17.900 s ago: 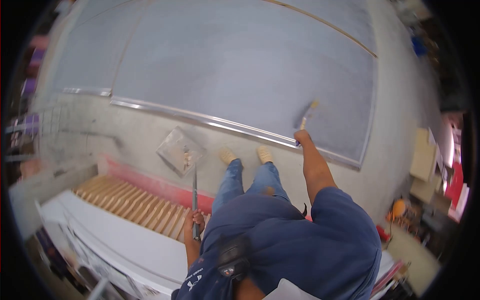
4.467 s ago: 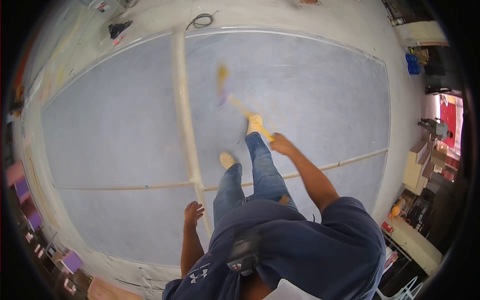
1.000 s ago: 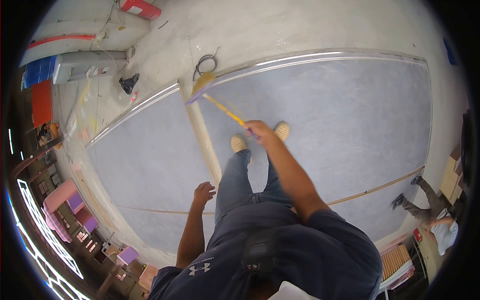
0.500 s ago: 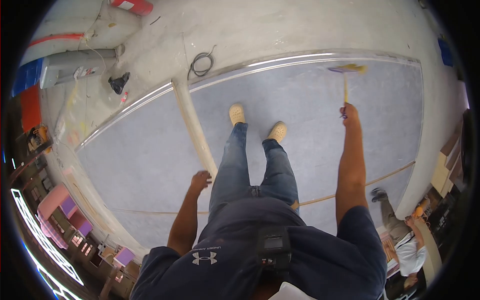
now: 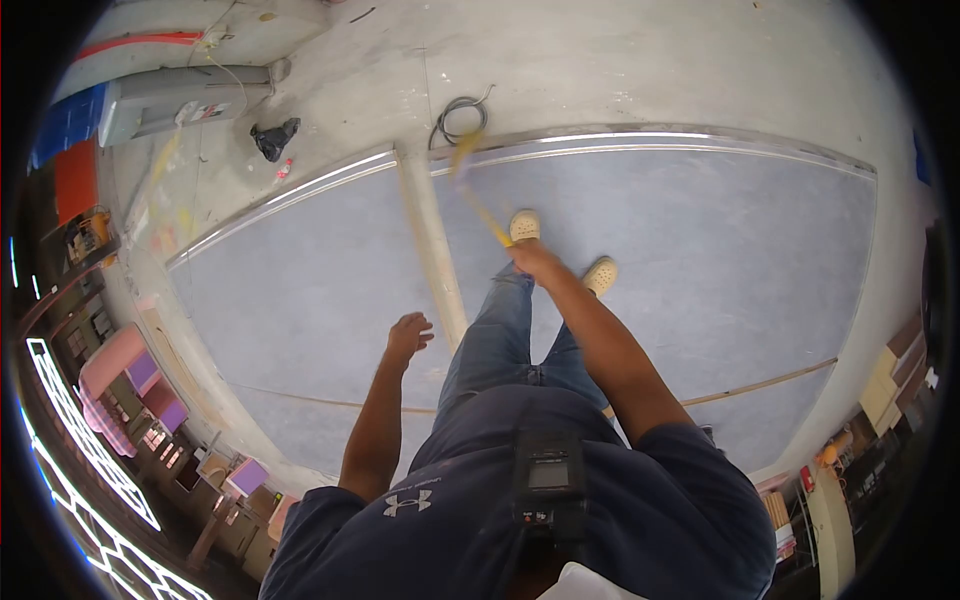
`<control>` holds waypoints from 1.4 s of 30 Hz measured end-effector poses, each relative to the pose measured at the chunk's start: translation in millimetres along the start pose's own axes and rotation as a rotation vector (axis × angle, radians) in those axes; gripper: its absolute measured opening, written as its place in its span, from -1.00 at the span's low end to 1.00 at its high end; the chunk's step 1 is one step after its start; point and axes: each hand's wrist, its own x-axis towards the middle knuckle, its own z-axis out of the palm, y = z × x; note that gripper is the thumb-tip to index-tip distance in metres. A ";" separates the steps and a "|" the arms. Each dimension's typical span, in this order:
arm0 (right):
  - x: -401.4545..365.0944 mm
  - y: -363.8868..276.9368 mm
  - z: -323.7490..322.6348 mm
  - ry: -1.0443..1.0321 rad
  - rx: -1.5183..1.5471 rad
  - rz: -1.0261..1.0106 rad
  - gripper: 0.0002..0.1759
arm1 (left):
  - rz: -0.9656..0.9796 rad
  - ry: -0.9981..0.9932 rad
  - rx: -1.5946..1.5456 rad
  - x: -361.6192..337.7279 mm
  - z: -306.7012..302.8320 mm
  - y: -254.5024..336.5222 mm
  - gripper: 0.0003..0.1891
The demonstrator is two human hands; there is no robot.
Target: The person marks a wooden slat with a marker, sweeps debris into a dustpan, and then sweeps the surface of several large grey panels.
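Note:
My right hand [image 5: 535, 258] is wrapped round the yellow handle of a long-handled brush [image 5: 487, 218], in front of my left shoe. The brush's yellowish head is smeared by motion and shows near the metal-edged rim at the top of the blue-grey surface [image 5: 690, 230] I stand on. My left hand [image 5: 408, 335] hangs at my left side with fingers loosely apart and nothing in them. It is above the blue-grey surface, close to the pale dividing strip [image 5: 430, 240].
A coiled dark hose [image 5: 460, 118] lies on the concrete just past the rim. Farther left are a black plastic bag [image 5: 274, 140] and a grey bin [image 5: 185, 105]. A thin wooden strip [image 5: 765, 380] crosses behind my legs. Pink and purple furniture [image 5: 145, 375] stands at the left.
My right hand has swung the brush from the far right across to the left, in front of my legs. The view has shifted, and the person at the right no longer shows.

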 end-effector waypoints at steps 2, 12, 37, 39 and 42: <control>8.7 -72.7 5.3 -0.174 0.567 0.445 -0.77 | -0.048 0.026 -0.009 -5.6 -12.5 -15.4 -0.53; 1.8 2.2 -24.7 0.025 0.733 0.546 -0.72 | -0.162 -0.026 0.094 -4.1 -7.7 -15.1 -0.49; -542.1 254.2 49.9 1.556 1.417 1.181 -0.83 | 0.215 -0.155 0.763 -75.2 281.0 152.2 -0.53; -555.9 297.5 101.0 1.508 1.630 1.314 -0.88 | 0.251 -0.170 0.811 -80.0 310.0 163.7 -0.56; -544.5 377.0 162.5 1.618 1.835 1.225 -0.81 | 0.278 -0.171 0.885 -95.4 342.5 175.0 -0.56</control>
